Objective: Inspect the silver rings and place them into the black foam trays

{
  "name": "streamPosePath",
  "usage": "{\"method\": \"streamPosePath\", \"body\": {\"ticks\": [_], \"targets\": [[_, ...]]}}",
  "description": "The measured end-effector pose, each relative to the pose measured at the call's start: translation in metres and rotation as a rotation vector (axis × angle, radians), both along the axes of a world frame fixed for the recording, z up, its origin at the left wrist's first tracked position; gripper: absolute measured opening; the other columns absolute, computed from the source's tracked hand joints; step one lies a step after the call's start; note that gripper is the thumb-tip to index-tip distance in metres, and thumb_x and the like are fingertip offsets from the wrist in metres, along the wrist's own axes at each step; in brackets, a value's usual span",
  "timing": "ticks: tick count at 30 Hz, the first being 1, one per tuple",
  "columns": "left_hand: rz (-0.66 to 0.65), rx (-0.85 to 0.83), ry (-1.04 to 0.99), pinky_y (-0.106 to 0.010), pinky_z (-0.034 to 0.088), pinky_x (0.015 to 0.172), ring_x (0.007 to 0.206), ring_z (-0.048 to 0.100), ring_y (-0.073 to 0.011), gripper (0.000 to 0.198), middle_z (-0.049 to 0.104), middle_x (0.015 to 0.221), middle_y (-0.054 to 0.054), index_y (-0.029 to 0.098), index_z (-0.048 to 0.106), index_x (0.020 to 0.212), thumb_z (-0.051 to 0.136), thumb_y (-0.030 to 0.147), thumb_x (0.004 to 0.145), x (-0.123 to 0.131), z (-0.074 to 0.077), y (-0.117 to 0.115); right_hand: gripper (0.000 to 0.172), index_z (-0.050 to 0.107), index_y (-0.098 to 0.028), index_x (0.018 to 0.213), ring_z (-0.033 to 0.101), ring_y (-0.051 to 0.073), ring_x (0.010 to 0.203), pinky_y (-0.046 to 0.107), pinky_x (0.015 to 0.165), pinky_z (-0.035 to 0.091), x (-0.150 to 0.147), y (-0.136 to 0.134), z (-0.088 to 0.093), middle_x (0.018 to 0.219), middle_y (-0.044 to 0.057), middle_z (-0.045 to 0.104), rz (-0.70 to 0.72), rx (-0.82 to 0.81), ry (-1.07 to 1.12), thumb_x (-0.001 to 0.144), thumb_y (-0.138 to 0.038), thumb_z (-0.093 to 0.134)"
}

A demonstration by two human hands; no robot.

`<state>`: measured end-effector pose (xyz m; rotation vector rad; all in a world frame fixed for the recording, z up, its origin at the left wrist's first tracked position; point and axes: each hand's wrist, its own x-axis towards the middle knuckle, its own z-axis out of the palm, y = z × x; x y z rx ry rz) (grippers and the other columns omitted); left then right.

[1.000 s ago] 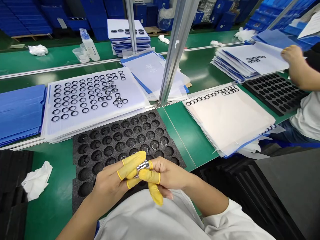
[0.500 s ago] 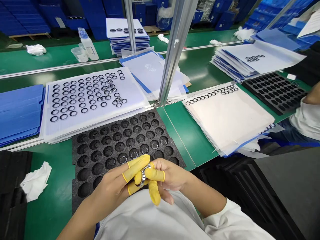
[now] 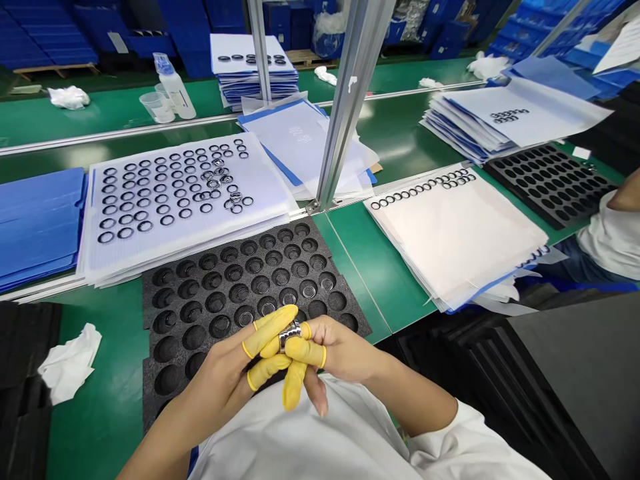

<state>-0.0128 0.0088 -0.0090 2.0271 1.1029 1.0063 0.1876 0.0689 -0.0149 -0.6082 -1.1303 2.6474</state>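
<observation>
Both my hands meet close to my chest, over the near edge of a black foam tray (image 3: 200,303) full of round pockets. My left hand (image 3: 235,363) and my right hand (image 3: 325,353) wear yellow finger cots and pinch a small stack of shiny metal rings (image 3: 289,331) between their fingertips. Several pockets at the tray's near right hold rings (image 3: 309,291). Behind the tray lies a white sheet (image 3: 185,193) covered with rows of dark rings.
An aluminium post (image 3: 345,113) rises right of the sheet. A second white sheet stack (image 3: 460,233) with a ring row lies right. A co-worker's sleeve (image 3: 613,233) and another black tray (image 3: 550,183) are far right. A crumpled white cloth (image 3: 70,363) lies left; blue sheets (image 3: 40,223) beyond.
My hands turned the ring stack slightly and shifted a little between frames. The co-worker's hand that reached over the far right sheets has drawn back out of sight.
</observation>
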Motion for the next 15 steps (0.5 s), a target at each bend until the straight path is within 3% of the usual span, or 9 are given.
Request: {"method": "streamPosePath", "body": {"ticks": [5, 8, 11, 15], "targets": [[-0.006, 0.017, 0.036, -0.03, 0.063, 0.089, 0.112, 0.074, -0.0223, 0.059, 0.062, 0.147, -0.013, 0.031, 0.032, 0.16, 0.048, 0.028, 0.104, 0.0, 0.001, -0.001, 0.06, 0.068, -0.01, 0.106, 0.059, 0.005, 0.041, 0.015, 0.044, 0.037, 0.001, -0.002, 0.007, 0.067, 0.002, 0.073, -0.01, 0.094, -0.025, 0.084, -0.066, 0.069], [-0.022, -0.052, 0.006, -0.027, 0.064, 0.083, 0.101, 0.076, -0.0208, 0.061, 0.073, 0.128, -0.012, 0.029, 0.029, 0.162, 0.049, 0.033, 0.104, -0.001, 0.004, -0.001, 0.059, 0.069, -0.01, 0.105, 0.057, 0.005, 0.039, 0.015, 0.045, 0.038, 0.003, -0.004, 0.012, 0.066, 0.001, 0.073, -0.04, 0.159, -0.035, 0.087, -0.066, 0.066], [-0.033, -0.099, -0.065, -0.027, 0.063, 0.083, 0.095, 0.076, -0.0208, 0.058, 0.076, 0.119, -0.012, 0.027, 0.038, 0.158, 0.048, 0.043, 0.103, -0.001, 0.008, -0.001, 0.055, 0.072, -0.01, 0.101, 0.055, 0.004, 0.037, 0.015, 0.047, 0.041, 0.002, -0.005, 0.013, 0.063, 0.0, 0.071, -0.083, 0.244, -0.025, 0.09, -0.064, 0.063], [0.073, -0.138, -0.127, -0.019, 0.06, 0.069, 0.071, 0.071, -0.0131, 0.05, 0.078, 0.09, -0.002, 0.033, 0.049, 0.152, 0.053, 0.04, 0.102, 0.006, 0.01, -0.004, 0.061, 0.073, -0.01, 0.103, 0.057, 0.006, 0.039, 0.017, 0.049, 0.047, 0.001, -0.008, 0.012, 0.067, 0.003, 0.071, -0.123, 0.372, -0.045, 0.091, -0.068, 0.059]]}}
